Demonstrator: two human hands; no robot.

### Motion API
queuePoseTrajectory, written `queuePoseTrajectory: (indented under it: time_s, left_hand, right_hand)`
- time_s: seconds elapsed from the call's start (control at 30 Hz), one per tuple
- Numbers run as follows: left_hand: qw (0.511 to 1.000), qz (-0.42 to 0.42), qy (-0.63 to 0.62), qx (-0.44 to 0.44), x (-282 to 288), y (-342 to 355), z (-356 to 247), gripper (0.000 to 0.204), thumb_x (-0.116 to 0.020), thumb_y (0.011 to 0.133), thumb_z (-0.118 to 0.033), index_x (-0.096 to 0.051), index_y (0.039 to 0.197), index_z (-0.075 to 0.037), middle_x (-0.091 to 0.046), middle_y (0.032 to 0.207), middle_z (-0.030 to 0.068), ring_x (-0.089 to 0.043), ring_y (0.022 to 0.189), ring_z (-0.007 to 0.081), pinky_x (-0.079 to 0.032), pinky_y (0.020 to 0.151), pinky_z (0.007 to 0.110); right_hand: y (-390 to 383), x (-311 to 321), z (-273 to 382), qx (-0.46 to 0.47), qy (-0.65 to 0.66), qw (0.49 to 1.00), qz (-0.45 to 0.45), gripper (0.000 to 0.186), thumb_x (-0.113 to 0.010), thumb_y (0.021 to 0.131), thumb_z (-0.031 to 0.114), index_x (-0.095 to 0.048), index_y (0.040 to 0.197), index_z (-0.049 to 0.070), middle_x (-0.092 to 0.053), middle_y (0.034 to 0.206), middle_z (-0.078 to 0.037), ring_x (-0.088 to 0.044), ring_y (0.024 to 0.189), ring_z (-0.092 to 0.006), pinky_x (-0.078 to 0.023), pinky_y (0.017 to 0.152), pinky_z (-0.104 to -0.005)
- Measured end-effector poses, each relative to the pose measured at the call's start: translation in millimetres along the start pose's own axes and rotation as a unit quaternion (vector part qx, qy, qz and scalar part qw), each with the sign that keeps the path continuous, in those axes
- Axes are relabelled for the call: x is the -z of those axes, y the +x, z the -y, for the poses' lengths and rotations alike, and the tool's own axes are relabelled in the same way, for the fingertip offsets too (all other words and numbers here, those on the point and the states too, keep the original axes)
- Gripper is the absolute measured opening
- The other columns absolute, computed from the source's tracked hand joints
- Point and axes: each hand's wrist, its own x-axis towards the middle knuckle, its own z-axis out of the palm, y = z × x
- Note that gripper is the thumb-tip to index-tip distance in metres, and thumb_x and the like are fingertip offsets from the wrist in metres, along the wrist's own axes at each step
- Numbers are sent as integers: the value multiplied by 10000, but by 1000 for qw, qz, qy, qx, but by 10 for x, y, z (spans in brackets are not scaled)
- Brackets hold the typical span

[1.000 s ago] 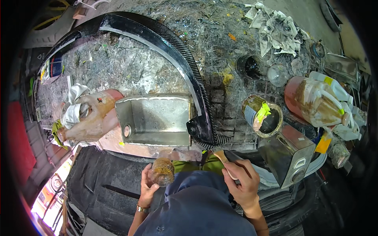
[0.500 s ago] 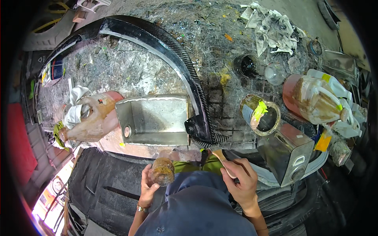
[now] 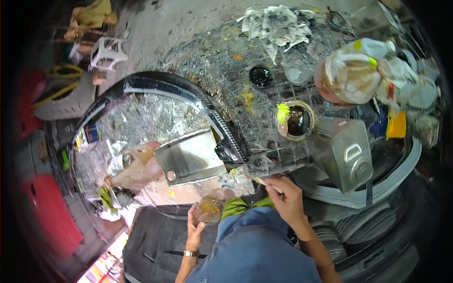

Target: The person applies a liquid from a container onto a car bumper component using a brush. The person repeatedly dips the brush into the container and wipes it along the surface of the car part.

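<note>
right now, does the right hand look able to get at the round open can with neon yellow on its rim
Likely yes: the right hand holds a pale wooden-handled tool, but the silver rectangular metal canister sits right of the straight path to the round open can.

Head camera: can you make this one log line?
left hand: holds clear cup | right hand: holds wooden-handled tool | table: metal box, curved black strip, open can
</note>
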Motion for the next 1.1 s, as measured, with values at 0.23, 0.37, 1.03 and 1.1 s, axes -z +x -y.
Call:
queuePoseTrajectory:
  time_s: [0.23, 0.37, 1.03, 1.1]
  left_hand:
    - [980, 141, 135, 32, 182, 530, 25, 817, -744, 822, -225, -271, 1464, -46, -378, 1453, 155, -380, 1345, 253, -344, 1092, 385]
    - [949, 238, 208, 1, 204, 841, 37, 744, -704, 860, -116, -270, 1460, -44, -360, 1465, 169, -357, 1364, 262, -334, 1111, 396]
    - [934, 287, 209, 37, 420, 1113, 56, 537, -623, 940, -202, -414, 1414, -60, -387, 1482, 60, -483, 1257, 207, -461, 1004, 405]
    - [937, 238, 254, -13, 498, 1094, -3, 468, -609, 951, -226, -474, 1357, -36, -459, 1418, 88, -518, 1215, 203, -485, 978, 389]
  right_hand:
    - [-637, -195, -413, -204, 324, 891, -244, 137, -564, 963, 125, -630, 1028, 24, -588, 710, -24, -498, 565, -39, -401, 490, -197]
    - [-924, -575, -538, -177, 398, 846, -307, 170, -574, 975, 187, -605, 1057, 42, -598, 742, -24, -512, 572, -44, -417, 502, -190]
    - [-1370, -1120, -435, -68, 333, 884, -321, 269, -566, 969, 163, -602, 1197, 25, -613, 820, -8, -489, 650, -33, -413, 568, -186]
    - [-1441, -946, -203, -62, 264, 919, -287, 221, -556, 966, 123, -602, 1154, 17, -624, 826, -17, -497, 652, -47, -421, 579, -201]
